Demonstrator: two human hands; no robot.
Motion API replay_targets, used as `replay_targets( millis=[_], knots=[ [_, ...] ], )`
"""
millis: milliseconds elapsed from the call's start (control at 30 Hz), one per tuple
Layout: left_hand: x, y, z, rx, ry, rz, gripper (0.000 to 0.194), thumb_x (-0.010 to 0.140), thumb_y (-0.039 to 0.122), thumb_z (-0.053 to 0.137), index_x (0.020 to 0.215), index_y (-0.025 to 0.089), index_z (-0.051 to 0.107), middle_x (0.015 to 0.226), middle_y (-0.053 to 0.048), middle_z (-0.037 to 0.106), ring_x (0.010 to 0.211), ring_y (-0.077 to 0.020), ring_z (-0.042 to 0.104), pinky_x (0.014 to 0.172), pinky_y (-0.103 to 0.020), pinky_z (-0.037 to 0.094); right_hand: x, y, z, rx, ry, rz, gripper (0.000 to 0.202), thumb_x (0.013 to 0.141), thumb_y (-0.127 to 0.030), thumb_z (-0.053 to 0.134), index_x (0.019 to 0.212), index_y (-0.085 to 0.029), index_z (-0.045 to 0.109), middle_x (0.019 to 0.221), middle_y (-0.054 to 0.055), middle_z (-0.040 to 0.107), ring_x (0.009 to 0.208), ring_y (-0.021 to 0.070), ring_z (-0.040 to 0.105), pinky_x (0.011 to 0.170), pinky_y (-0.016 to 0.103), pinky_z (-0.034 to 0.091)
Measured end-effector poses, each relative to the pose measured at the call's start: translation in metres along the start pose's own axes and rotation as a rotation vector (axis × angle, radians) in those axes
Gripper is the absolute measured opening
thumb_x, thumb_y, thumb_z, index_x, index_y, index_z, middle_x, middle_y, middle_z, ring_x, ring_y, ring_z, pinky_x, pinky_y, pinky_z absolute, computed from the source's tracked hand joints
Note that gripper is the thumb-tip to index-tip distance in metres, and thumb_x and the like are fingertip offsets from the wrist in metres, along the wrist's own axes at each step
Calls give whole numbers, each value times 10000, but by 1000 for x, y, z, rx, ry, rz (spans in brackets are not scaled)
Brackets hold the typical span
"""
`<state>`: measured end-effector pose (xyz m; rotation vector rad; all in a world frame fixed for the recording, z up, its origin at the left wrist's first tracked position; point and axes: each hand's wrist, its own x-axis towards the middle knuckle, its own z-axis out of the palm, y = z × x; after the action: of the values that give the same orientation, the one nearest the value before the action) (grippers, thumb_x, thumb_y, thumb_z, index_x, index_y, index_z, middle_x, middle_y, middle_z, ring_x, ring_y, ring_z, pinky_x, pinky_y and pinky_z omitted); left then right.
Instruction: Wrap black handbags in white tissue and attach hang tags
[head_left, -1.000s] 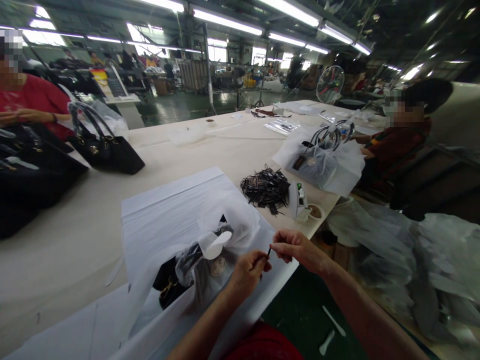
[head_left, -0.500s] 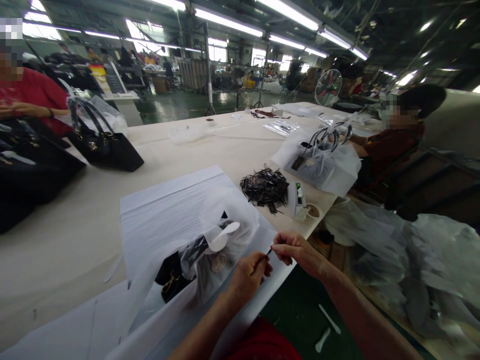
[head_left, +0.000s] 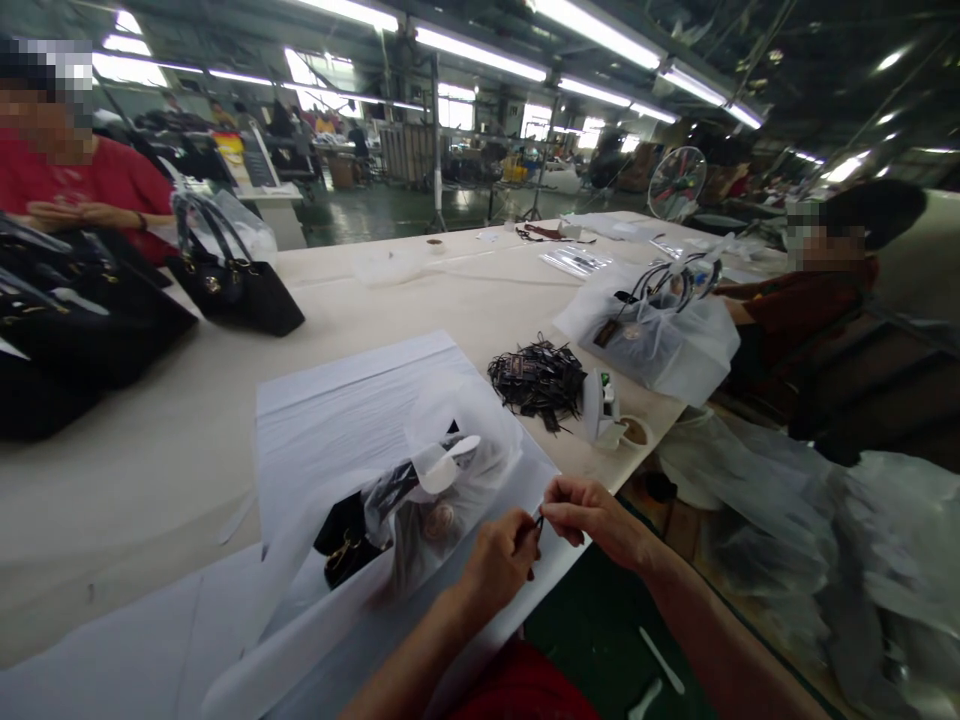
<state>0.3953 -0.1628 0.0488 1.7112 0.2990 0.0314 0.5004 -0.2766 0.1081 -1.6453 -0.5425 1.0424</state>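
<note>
My left hand [head_left: 501,556] and my right hand [head_left: 589,512] meet just above the table's front edge. Between their pinched fingertips is a thin black strap [head_left: 539,523], mostly hidden by the fingers. Left of my hands, a black handbag [head_left: 351,545] lies partly wrapped in a thin translucent bag [head_left: 420,530], with a round emblem showing through. It rests on white paper sheets [head_left: 360,390]. Beyond my right hand lies a pile of black strap tags [head_left: 537,378], beside a white tape dispenser [head_left: 599,405] and a tape roll [head_left: 634,431].
Black handbags [head_left: 97,310] stand at the left, near a co-worker in red [head_left: 124,190]. A plastic-wrapped handbag [head_left: 649,330] stands at the right, near another co-worker [head_left: 814,300]. Clear plastic bags [head_left: 780,540] are heaped below the table's right side.
The view has turned slightly left, so the scene sits farther right. My hands stay together, fingers still pinching the black strap, which now looks slightly bent between them.
</note>
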Motion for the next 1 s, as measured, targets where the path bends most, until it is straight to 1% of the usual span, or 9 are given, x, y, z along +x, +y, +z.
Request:
replay_targets(
  millis=[133,300,467,567,633,733,867,933,1000],
  knots=[
    [4,5,1,108,163,65,72,734,195,502,722,158,563,541,21,558,485,-109,534,487,-214,393,8,3,-3,-24,-94,-34,326,671,-464,671,677,-155,570,516,-38,532,424,58,411,413,199,306],
    [5,18,3,42,343,262,149,793,188,455,728,157,585,649,-21,611,577,-126,578,557,-229,445,17,12,-12,109,89,-282,282,748,-404,615,931,-193,656,832,39,652,760,158,584,706,288,462],
    [4,33,4,388,746,519,117,778,128,500,718,166,594,803,-60,599,776,-166,565,687,-276,461,21,30,6,284,-227,-251,532,658,-260,693,1173,-249,558,1150,62,602,1076,233,534,938,380,401],
    [1,31,4,438,869,452,98,764,102,528,703,169,566,773,-41,564,735,-146,548,660,-257,461,25,45,20,257,-206,-219,317,734,-352,653,1022,-219,636,807,25,635,773,165,577,753,302,464],
    [-8,27,1,450,890,405,98,767,97,542,707,174,545,764,-30,550,720,-133,548,649,-240,465,29,54,25,233,-176,-192,287,764,-446,612,870,-186,666,569,-21,509,541,106,462,559,242,424],
    [-36,21,-9,610,960,404,94,767,161,603,836,172,540,877,-56,551,825,-160,553,723,-269,483,36,60,30,189,-179,-135,367,744,-522,607,784,-161,659,516,-46,392,467,70,324,435,204,311],
    [-78,8,-32,1025,1301,334,279,778,222,627,1010,130,501,1045,-135,526,1016,-243,501,859,-384,432,45,48,47,138,-230,-130,381,758,-532,585,771,-157,646,508,-54,347,468,68,299,414,195,251],
    [-88,-6,-41,1220,1302,199,227,812,211,586,1007,125,511,1014,-128,558,1003,-251,510,901,-426,380,50,36,64,139,-253,-155,384,770,-536,564,791,-159,637,507,-59,337,464,68,289,415,197,243],
    [-89,-24,-41,1373,1165,120,150,845,142,505,991,130,533,908,-85,594,922,-226,534,899,-425,352,57,26,85,137,-262,-199,385,779,-535,545,784,-158,625,521,-56,351,472,69,287,425,202,250]
  ],
)
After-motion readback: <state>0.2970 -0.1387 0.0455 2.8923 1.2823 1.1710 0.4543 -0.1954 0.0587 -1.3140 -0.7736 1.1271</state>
